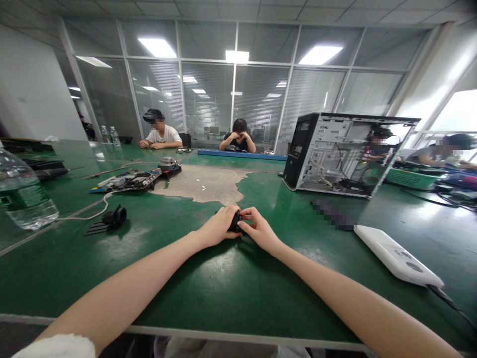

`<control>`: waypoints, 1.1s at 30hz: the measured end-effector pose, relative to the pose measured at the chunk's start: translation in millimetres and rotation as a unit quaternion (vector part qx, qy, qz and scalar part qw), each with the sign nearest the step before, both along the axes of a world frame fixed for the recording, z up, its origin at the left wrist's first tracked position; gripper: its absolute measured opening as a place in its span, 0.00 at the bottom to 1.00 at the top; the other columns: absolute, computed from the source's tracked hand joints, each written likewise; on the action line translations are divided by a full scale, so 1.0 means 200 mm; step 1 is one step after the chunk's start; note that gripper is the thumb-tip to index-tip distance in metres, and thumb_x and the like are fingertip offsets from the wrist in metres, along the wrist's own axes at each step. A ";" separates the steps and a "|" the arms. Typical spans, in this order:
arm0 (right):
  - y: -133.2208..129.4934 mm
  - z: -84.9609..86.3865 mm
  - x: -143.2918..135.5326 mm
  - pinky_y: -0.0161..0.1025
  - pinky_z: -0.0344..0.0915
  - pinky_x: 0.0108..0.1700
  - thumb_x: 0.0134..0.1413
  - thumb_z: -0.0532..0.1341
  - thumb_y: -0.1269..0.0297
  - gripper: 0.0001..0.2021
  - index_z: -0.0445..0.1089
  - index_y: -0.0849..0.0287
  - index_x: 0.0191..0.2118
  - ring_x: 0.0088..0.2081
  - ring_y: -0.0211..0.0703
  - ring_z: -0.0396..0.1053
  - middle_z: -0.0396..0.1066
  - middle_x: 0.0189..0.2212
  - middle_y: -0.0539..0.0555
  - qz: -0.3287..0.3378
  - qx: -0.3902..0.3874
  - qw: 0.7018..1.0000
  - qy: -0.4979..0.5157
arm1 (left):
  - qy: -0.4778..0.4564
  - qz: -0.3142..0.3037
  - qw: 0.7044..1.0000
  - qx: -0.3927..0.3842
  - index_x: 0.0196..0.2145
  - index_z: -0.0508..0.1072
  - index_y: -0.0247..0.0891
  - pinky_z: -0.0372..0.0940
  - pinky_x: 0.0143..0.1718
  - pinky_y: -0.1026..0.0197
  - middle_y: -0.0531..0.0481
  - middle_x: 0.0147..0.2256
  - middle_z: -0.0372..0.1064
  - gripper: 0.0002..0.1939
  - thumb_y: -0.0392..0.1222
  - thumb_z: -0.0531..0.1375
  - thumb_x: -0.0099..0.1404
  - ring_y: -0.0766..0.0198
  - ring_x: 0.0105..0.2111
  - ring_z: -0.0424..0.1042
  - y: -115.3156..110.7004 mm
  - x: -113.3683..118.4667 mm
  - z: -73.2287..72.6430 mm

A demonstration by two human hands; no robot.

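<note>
Near the middle of the green table, my left hand (218,227) is wrapped round a small black part (234,222), palm side hidden. From the other side, my right hand (261,229) pinches the same part between thumb and fingers. My fingers cover most of it, so its exact kind is unclear; a speck of red shows at its top. Just beyond my hands lies a bare, worn patch (208,181) of the table top, with small white scraps on it.
Left: a black round part with flat prongs (115,217), circuit boards (130,180), a cable and a water bottle (26,194). Right: an open computer case (335,154), a white power strip (397,253) and a green basket (412,178). Several people sit around the table.
</note>
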State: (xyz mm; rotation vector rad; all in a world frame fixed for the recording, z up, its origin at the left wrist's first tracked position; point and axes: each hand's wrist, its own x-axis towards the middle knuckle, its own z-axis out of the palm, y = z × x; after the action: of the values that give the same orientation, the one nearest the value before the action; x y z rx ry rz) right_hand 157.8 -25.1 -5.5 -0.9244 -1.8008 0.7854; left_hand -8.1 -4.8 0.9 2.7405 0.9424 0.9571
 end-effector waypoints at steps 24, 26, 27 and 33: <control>0.01 -0.03 0.01 0.37 0.66 0.34 0.49 0.55 0.64 0.13 0.57 0.57 0.42 0.41 0.41 0.64 0.59 0.43 0.55 0.004 -0.003 1.000 -0.018 | 0.017 0.011 1.000 0.008 0.48 0.53 0.37 0.59 0.42 0.52 0.43 0.44 0.58 0.29 0.46 0.61 0.51 0.54 0.42 0.60 0.00 0.00 0.00; 0.01 -0.02 0.01 0.37 0.66 0.34 0.49 0.55 0.64 0.12 0.57 0.57 0.41 0.40 0.40 0.64 0.60 0.41 0.54 0.006 -0.002 1.000 -0.019 | 0.020 0.014 1.000 0.009 0.48 0.53 0.37 0.59 0.41 0.52 0.43 0.43 0.58 0.30 0.46 0.61 0.51 0.54 0.42 0.60 0.00 0.00 0.00; 0.00 -0.01 0.00 0.37 0.66 0.34 0.49 0.55 0.64 0.11 0.57 0.57 0.40 0.40 0.40 0.65 0.61 0.40 0.53 0.009 -0.002 1.000 -0.019 | 0.020 0.015 1.000 0.010 0.48 0.53 0.37 0.59 0.41 0.52 0.43 0.43 0.58 0.30 0.46 0.61 0.51 0.54 0.42 0.60 0.00 0.00 0.00; -0.02 0.01 0.00 0.35 0.65 0.35 0.49 0.54 0.66 0.08 0.59 0.57 0.37 0.41 0.39 0.64 0.62 0.37 0.52 0.003 0.043 0.998 -0.035 | 0.018 0.007 1.000 0.013 0.48 0.53 0.38 0.59 0.42 0.52 0.43 0.44 0.57 0.30 0.46 0.61 0.51 0.54 0.43 0.60 0.01 0.00 -0.01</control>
State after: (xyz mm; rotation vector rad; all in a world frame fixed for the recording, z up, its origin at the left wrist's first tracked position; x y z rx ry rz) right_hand 158.1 -29.8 -2.6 -0.8989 -1.8845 0.6812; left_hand -7.8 -3.8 -0.3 2.7860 0.9630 0.9319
